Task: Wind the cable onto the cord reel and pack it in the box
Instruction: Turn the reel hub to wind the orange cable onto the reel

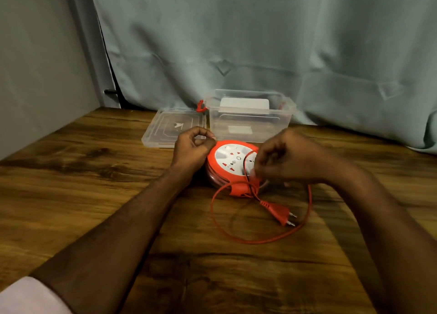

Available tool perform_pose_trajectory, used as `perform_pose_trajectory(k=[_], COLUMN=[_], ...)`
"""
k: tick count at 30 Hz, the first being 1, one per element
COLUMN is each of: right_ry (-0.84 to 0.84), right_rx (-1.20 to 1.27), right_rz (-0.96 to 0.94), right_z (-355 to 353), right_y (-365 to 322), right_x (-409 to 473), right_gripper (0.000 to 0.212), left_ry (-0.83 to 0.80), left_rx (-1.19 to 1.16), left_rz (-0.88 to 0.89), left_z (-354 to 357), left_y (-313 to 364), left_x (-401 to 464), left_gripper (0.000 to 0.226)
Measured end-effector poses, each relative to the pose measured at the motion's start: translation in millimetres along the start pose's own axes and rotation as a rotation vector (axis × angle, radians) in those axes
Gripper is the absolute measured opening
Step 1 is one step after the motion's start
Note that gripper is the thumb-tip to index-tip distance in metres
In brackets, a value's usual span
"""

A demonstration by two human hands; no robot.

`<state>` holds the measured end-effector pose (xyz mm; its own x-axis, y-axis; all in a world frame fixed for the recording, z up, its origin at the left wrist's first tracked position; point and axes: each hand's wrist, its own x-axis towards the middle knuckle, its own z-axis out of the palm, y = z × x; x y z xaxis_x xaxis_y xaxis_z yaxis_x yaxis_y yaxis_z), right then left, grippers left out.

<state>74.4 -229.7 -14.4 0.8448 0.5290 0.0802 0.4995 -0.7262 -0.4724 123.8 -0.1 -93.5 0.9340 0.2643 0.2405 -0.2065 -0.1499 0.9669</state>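
Observation:
A round red cord reel (230, 162) with a white socket face lies flat on the wooden table. My left hand (192, 149) rests against its left rim, fingers curled on it. Over the reel's right side, my right hand (283, 159) pinches the red cable where it crosses the socket face. The loose cable (214, 215) loops across the table in front of the reel. Its red two-pin plug (279, 213) lies inside that loop. Behind the reel stands a clear plastic box (250, 122), open at the top, with red latches.
The box's clear lid (170, 130) lies flat to the left of the box. A grey-green curtain (260, 42) hangs right behind the table's far edge. The wooden table (94, 172) stretches wide to the left and towards me.

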Motion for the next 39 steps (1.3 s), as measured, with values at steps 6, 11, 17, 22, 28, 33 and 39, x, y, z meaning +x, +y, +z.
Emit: perform_pose_trajectory(k=[6,11,17,22,28,33,39], right_ry=[-0.220,-0.438,-0.727,-0.580,-0.202,-0.058,-0.400], right_rx=[0.009,0.126,0.162,0.147,-0.238,-0.025,-0.191], right_rz=[-0.077,-0.060,0.154,0.304,0.413,-0.003,0.032], right_z=[14,7,-2,-24,-32,-28,11], right_y=[-2,-13,-12,2,25,6,-28], right_x=[3,-8,-13,-24,-22,-15,-11], right_gripper=[0.030,0.023,0.057,0.067,0.008,0.022,0.042], left_ry=[-0.006,0.001,-0.023,-0.026,-0.027,-0.036,-0.047], left_rx=[-0.010,-0.018,0.009,-0.005,0.004,0.017,0.016], left_rz=[-0.008,-0.016,-0.005,-0.019,-0.015,-0.022,-0.008], left_z=[0,1,1,-1,0,-1,0], left_y=[-1,-1,-2,-2,-2,-1,-2], left_x=[1,2,1,1,0,1,2], left_gripper=[0.005,0.006,0.004,0.007,0.008,0.008,0.008])
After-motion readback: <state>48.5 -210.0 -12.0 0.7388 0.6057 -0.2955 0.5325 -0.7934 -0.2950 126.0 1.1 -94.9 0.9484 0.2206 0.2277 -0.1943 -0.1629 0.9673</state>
